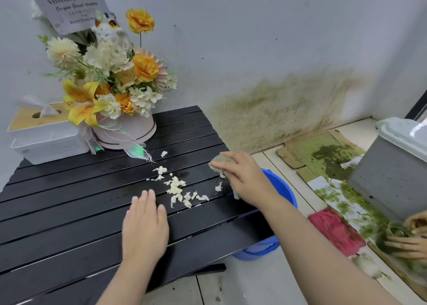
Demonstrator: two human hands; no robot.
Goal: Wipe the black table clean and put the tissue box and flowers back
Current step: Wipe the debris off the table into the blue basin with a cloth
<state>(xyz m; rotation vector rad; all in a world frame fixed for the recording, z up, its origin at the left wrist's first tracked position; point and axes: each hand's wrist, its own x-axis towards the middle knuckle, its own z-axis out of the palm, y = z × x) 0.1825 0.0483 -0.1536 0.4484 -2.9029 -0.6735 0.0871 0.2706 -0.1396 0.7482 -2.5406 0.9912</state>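
Fingers [145, 200] of the left hand [144, 226] straight and pressed together, palm flat on the black table [57, 212], near the front middle, holding nothing. Right hand [245, 180] curled over a greenish-yellow sponge [217, 163], fingers wrapped on top of it and pressing it down on the table's right edge. White crumbly scraps [176, 187] scattered on the slats between the two hands, a few more bits trailing up toward the flowers. Table surface looks wet and shiny around the scraps. Tissue box [46, 140], white with a wooden lid and a tissue sticking out of the slot, sits at the back left corner of the table. Flowers [111, 73], yellow, orange and cream, stand in a round pink box [131, 129] just right of the tissue box and touching it, also on the table at the back; ribbon ends trail onto the slats. Printed card [67, 6] and a small cat figure [106, 31] stick up from the bouquet. Blue bucket [285, 189] on the floor under the table's right edge, partly hidden by the right arm. Wall behind has a green-brown stain [277, 106] low down. Flattened cardboard [323, 147] with green mess lies on the floor at right, beside a grey lidded bin [388, 173]. Another person's hands [409, 242] at far right edge, blurred, in the green mess; cannot tell what they hold.
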